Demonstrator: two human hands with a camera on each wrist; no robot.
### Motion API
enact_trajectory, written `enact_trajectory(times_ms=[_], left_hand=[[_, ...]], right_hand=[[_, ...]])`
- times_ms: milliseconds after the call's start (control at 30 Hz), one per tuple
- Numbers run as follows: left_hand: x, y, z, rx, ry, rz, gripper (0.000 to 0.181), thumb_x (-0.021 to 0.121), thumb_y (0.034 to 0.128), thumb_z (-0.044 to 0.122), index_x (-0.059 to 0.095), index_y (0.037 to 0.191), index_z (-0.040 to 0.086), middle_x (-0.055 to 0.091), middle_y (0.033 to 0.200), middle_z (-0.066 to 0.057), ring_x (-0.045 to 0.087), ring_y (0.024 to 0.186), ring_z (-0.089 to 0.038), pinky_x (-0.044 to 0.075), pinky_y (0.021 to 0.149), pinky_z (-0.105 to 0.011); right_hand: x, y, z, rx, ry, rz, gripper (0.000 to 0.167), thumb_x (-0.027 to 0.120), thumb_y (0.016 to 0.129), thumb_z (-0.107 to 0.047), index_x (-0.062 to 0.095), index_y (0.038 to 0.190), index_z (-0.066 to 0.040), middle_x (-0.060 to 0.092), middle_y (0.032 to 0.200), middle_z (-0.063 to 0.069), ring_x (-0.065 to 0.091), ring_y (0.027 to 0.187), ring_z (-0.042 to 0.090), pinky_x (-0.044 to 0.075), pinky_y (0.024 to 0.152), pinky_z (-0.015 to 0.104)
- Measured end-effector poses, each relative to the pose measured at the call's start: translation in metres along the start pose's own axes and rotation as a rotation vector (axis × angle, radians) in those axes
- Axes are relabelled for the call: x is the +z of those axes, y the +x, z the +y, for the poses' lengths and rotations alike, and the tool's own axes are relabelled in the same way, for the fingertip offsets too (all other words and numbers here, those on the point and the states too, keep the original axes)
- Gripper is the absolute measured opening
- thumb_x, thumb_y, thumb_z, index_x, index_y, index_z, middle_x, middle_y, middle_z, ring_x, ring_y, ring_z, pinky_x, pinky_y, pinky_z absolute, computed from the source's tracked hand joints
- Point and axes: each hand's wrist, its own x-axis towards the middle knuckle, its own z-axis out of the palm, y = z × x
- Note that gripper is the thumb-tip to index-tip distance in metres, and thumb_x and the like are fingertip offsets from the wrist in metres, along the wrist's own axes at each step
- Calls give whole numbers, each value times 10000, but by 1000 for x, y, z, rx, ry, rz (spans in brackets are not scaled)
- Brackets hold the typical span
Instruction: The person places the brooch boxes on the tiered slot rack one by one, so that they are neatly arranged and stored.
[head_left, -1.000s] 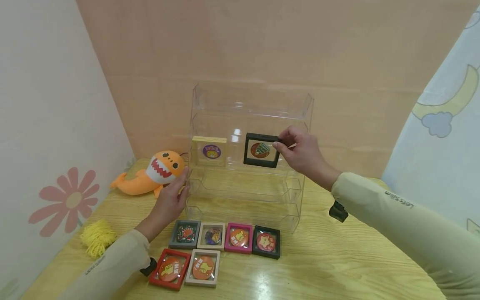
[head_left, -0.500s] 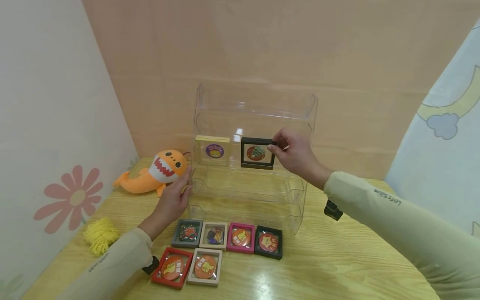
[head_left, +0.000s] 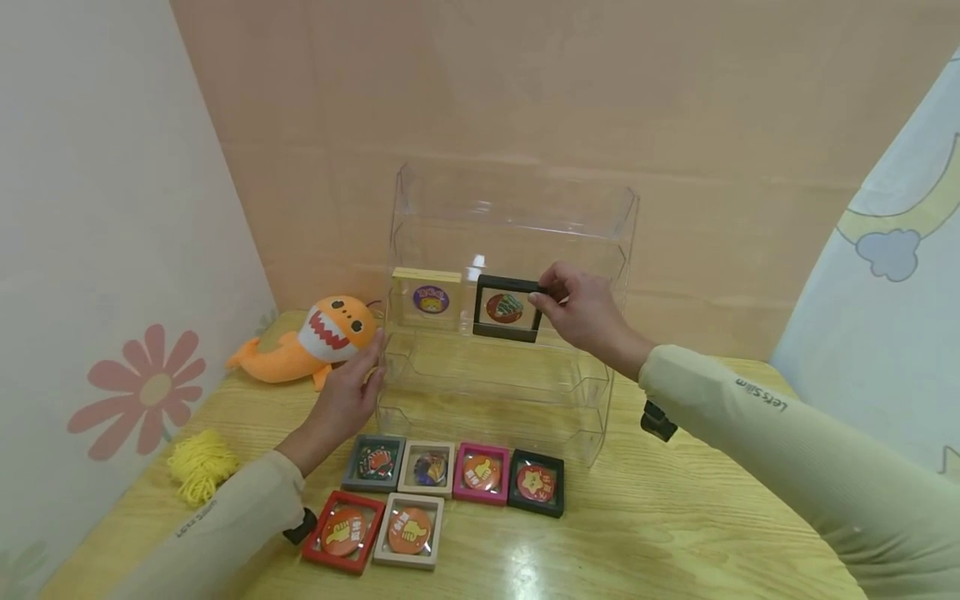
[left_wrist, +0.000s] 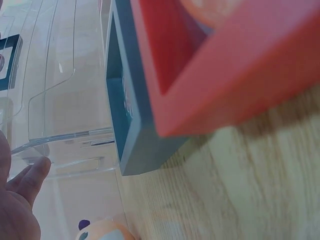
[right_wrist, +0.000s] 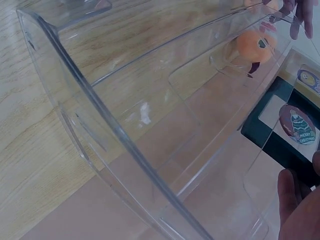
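Note:
My right hand (head_left: 588, 312) pinches the top right corner of a black display frame (head_left: 506, 309), thumb in front. It holds a round badge with a green tree, lettered "Merry Christmas" in the right wrist view. The frame stands nearly upright at a middle tier of a clear acrylic rack (head_left: 517, 221); its lower edge is behind the tier's clear front lip. To its left on the same tier stands a pale yellow frame (head_left: 427, 298) with a purple bear badge. My left hand (head_left: 347, 400) rests against the rack's left side, fingers (left_wrist: 35, 177) fairly straight at the clear panel.
Before the rack lie a grey frame (head_left: 374, 463), beige frames (head_left: 409, 532), a pink frame (head_left: 482, 473), a black star-badge frame (head_left: 537, 483) and a red frame (head_left: 343, 532). An orange shark plush (head_left: 307, 342) and yellow yarn (head_left: 202, 467) are at left.
My right hand has moved the black frame slightly left and down behind the tier's front lip, toward the yellow frame. My left hand stays at the rack's side. The head view has shifted slightly.

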Motion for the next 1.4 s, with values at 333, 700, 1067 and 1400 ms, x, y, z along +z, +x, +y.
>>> enact_trajectory(times_ms=[333,700,1067,1400], left_hand=[[2,0,0,29,0,31,601,628,833,-120,394,1386,-93,475,1351,-230,527,1145,-374,461,874,-480],[4,-1,1,14,-8,14,587,628,850,-89,391,1387,-92,446,1380,-219,501,1183,-357,444,909,-465],[3,-2,3,-2,-11,2,593,634,855,-75,389,1395,-81,456,1378,-204,511,1173,-350,463,885,-457],[4,-1,1,12,-26,12,583,629,854,-80,394,1387,-89,481,1353,-210,517,1165,-352,461,885,-461]], right_hand=[[3,2,-2,12,-13,4,129,662,903,-149,589,961,-60,676,869,62,649,777,182,534,640,364],[11,4,-7,-5,-8,9,159,671,896,-153,586,987,-54,676,893,72,653,795,189,538,645,364],[14,5,-8,0,-6,-8,142,663,902,-159,577,974,-72,669,871,46,638,777,163,524,639,346],[11,2,-5,-102,-75,19,189,680,891,-180,577,1007,-71,654,960,45,636,807,181,515,674,381]])
